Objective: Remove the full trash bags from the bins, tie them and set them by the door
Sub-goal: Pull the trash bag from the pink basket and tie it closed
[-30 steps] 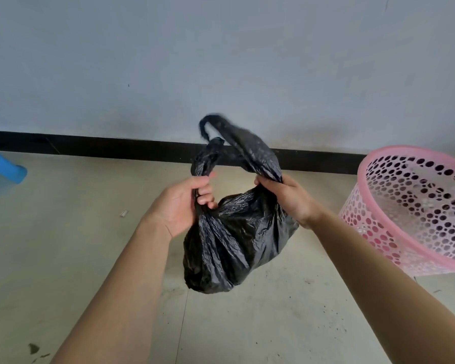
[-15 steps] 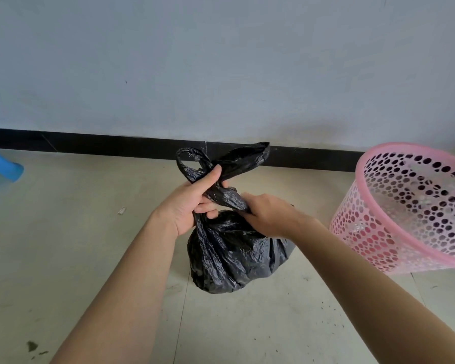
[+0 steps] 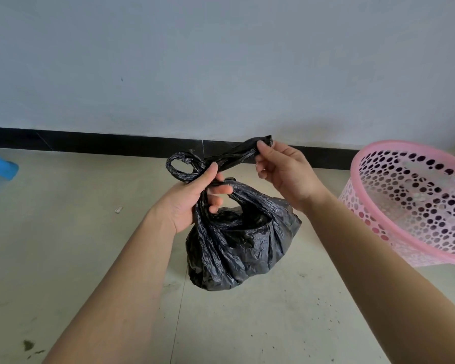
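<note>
One black trash bag [image 3: 237, 248] hangs below and between two bare hands, in front of a pale wall with a black baseboard [image 3: 90, 143]. The left hand [image 3: 189, 200] grasps the bag's bunched neck, its fingers curled round the plastic and its thumb pressed on a twisted strip. A small loop of that plastic [image 3: 180, 166] sticks up just above and to the left of this thumb. The right hand [image 3: 284, 174], up and to the right of the left one, pinches the end of a second twisted strip between thumb and fingertips. That strip runs taut from the left hand's thumb to the right hand. The bag's full body sags beneath both hands, low over the tiled floor [image 3: 63, 245]; whether it touches cannot be told.

One pink perforated bin [image 3: 410, 206] leans tilted to the right of the right hand, apart from the bag. One blue object [image 3: 0, 166] shows at the far left edge, well away from the left hand.
</note>
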